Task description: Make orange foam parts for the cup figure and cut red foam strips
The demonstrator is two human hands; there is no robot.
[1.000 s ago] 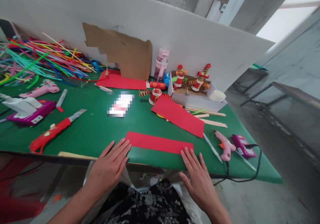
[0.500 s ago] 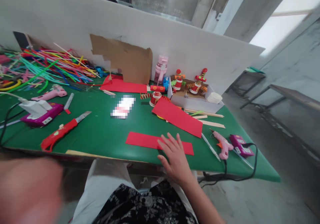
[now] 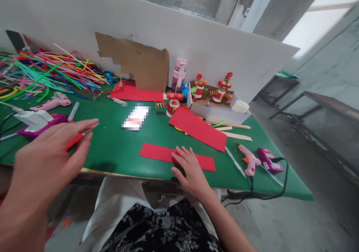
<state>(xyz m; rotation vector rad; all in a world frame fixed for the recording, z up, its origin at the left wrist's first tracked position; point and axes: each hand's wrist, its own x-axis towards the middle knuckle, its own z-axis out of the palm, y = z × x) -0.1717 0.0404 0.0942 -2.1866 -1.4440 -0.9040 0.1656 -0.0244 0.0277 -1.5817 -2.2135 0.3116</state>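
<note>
My left hand point(image 3: 53, 151) is closed around a red-handled utility knife point(image 3: 74, 141) at the table's left front. Part of the handle shows between thumb and fingers, and the blade points away to the right; the rest of the knife is hidden by the hand. My right hand point(image 3: 189, 169) lies flat, fingers spread, on a long red paper strip point(image 3: 157, 152) near the front edge. Behind it, a wider red paper piece point(image 3: 199, 128) lies at a slant, its far end by a small red-and-white cup figure point(image 3: 173, 108) with folded paper arms.
Pink glue guns lie at left point(image 3: 52, 101) and right point(image 3: 249, 160), with corded purple boxes beside them. Colourful pipe cleaners point(image 3: 61, 72) heap at back left. A shallow white box point(image 3: 218, 113) holds two figures. A pink bottle point(image 3: 178, 74) stands near torn cardboard point(image 3: 148, 68).
My left hand has come up from the lower left and closed on the utility knife. My right hand stays on the red strip. The view has shifted slightly.
</note>
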